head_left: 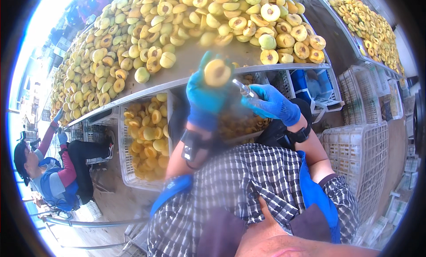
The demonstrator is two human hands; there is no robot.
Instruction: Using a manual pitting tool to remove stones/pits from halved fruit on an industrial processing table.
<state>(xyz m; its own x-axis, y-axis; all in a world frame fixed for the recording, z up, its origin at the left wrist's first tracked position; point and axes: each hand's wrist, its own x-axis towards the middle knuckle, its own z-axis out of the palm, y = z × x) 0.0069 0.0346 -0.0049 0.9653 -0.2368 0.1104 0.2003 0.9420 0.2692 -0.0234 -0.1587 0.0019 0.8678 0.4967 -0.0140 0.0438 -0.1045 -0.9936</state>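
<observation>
My left hand (205,96), in a blue-green glove, holds up a yellow peach half (217,73) at the table's near edge. Its cut face shows, with a brownish centre, slightly blurred. Close by on the right, my gloved right hand (274,104) is closed round a short, shiny metal hand tool (242,86). The tool's bright tip points toward the peach half without touching it; its exact shape is hard to make out. Beyond both hands, a large heap of peach halves (186,24) covers much of the metal table (195,55), some cut side up.
A white crate of peach halves (125,161) stands below the table edge, left of my legs. On the right are a blue-lined crate (290,86) and stacked white crates (355,155). Another person (55,168) works at far left. A second fruit-covered table (355,35) stands at far right.
</observation>
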